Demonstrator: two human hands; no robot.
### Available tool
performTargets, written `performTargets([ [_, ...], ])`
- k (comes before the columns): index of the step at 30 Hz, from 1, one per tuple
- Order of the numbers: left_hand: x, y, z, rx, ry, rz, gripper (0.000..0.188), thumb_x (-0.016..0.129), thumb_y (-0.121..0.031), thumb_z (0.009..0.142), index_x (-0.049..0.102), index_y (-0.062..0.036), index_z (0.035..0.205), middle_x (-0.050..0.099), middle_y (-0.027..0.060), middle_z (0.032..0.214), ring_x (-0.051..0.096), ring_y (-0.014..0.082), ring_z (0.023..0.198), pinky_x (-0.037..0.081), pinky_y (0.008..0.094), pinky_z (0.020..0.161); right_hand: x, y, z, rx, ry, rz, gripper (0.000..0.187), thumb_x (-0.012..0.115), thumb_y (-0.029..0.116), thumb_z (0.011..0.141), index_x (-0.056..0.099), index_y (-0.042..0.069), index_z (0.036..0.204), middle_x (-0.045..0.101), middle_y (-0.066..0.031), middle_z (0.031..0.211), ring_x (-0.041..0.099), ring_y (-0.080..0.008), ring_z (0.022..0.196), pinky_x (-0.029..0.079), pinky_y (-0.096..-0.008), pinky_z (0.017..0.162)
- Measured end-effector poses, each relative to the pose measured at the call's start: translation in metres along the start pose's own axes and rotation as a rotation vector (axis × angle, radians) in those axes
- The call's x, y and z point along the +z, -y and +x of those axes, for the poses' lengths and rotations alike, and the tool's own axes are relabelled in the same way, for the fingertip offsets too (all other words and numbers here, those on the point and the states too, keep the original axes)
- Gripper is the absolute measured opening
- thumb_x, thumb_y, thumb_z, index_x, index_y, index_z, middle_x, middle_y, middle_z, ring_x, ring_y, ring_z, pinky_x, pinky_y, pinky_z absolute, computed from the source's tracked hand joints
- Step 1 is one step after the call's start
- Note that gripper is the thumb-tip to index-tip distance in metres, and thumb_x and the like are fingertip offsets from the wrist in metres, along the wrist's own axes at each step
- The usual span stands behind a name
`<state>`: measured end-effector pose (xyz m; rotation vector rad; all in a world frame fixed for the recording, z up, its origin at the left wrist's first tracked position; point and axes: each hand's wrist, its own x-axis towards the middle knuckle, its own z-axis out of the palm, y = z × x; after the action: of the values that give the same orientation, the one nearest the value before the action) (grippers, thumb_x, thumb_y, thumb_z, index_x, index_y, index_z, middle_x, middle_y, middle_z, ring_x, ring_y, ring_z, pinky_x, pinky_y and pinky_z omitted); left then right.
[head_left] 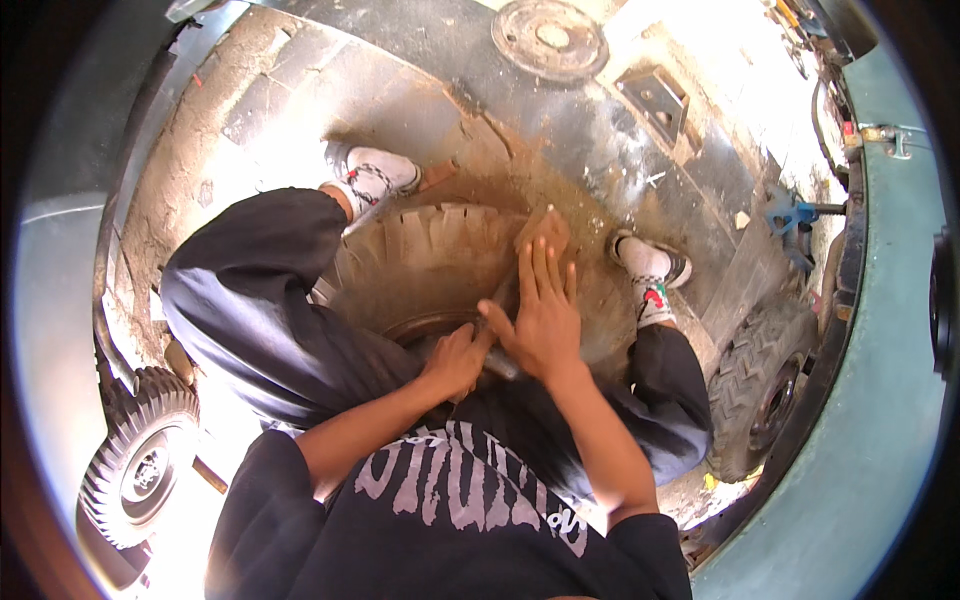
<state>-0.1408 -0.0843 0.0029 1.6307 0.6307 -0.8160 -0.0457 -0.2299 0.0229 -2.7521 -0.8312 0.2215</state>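
A large, dusty tyre [430,255] with chunky tread lies between my legs, its rim partly hidden by my trousers and hands. My left hand [455,362] is closed over the tyre's middle, around what looks like the near end of a dark handle. That handle runs up beneath my right palm towards a brown, flat-ended piece [543,228]; the tool's exact kind is unclear. My right hand [545,325] lies flat along it, fingers stretched and thumb apart. A short grey metal bar [500,364] shows between my two hands.
My feet in white shoes stand either side of the tyre. A round rusty metal disc [550,38] and an angular metal bracket [655,103] lie ahead. Wheels stand at left [145,470] and right [762,395]. A blue-topped jack-like tool [793,215] is beside the green vehicle panel [880,400].
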Motion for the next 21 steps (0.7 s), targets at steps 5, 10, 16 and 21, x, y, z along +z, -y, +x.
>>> performTargets([
  [5, 0.006, 0.015, 0.009, 0.074, 0.047, 0.108, 0.046, 0.043, -0.043, 0.114, 0.062, -0.0018, 0.111, 0.059, 0.0165, 0.079, 0.066, 0.0396, 0.062, 0.054, 0.0506, 0.069, 0.007, -0.031, 0.056, 0.125, -0.032, 0.155, 0.082, 0.055, 0.057, 0.106, 0.041, -0.003, 0.161, 0.043, -0.0265, 0.165, 0.036, -0.0405, 0.157, 0.019, -0.0557, 0.131],
  [10, 0.007, 0.026, 0.020, 0.116, -0.063, 0.102, 0.053, 0.047, -0.051, 0.112, 0.061, -0.0006, 0.104, 0.061, 0.0160, 0.074, 0.066, 0.0319, 0.059, 0.053, 0.0447, 0.064, -0.011, -0.042, 0.042, 0.121, 0.001, 0.177, 0.065, 0.066, 0.043, 0.103, 0.054, 0.005, 0.154, 0.053, -0.0192, 0.159, 0.047, -0.0340, 0.151, 0.024, -0.0542, 0.130],
  [16, 0.002, 0.009, 0.004, -0.056, 0.010, -0.137, 0.062, 0.052, -0.061, 0.107, 0.058, -0.0008, 0.091, 0.061, 0.0140, 0.069, 0.065, 0.0257, 0.053, 0.049, 0.0404, 0.052, 0.009, -0.056, 0.022, 0.113, -0.317, 0.279, 0.042, 0.086, 0.013, 0.085, 0.075, 0.012, 0.126, 0.074, -0.0134, 0.134, 0.069, -0.0317, 0.126, 0.049, -0.0494, 0.115],
  [21, -0.004, 0.006, 0.003, 0.005, -0.037, -0.053, 0.062, 0.058, -0.060, 0.105, 0.062, 0.0012, 0.097, 0.066, 0.0171, 0.077, 0.071, 0.0321, 0.072, 0.054, 0.0436, 0.067, 0.012, -0.052, 0.014, 0.182, -0.433, 0.480, 0.025, 0.088, 0.004, 0.081, 0.080, 0.008, 0.105, 0.081, -0.0125, 0.113, 0.079, -0.0263, 0.105, 0.061, -0.0387, 0.093],
])
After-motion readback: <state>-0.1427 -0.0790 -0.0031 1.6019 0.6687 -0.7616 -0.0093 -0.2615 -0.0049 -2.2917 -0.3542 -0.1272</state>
